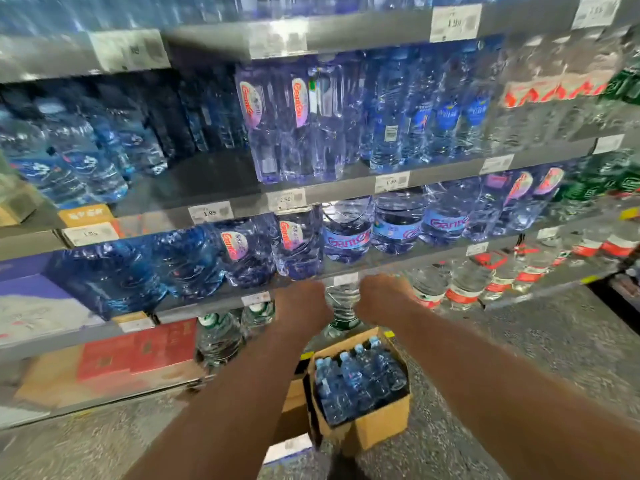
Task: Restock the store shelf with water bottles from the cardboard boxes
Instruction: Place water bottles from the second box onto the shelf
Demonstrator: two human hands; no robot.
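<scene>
Both my arms reach forward to the low shelf [194,308]. My left hand [302,306] and my right hand [382,295] clasp the two sides of a large clear water bottle [342,306] with a green label, held at the shelf's front edge. My fingers are hidden behind the bottle. Below my arms, an open cardboard box [381,426] stands on the floor, packed with several small blue-capped water bottles [360,379]. More clear green-capped bottles [221,336] stand on the bottom level to the left.
The shelves above hold rows of blue and purple-labelled water bottles [294,119], with an empty stretch [207,174] on the middle shelf. Red-labelled bottles [464,289] fill the low shelf to the right. Red cartons [138,351] sit bottom left. The floor [519,341] is grey speckled.
</scene>
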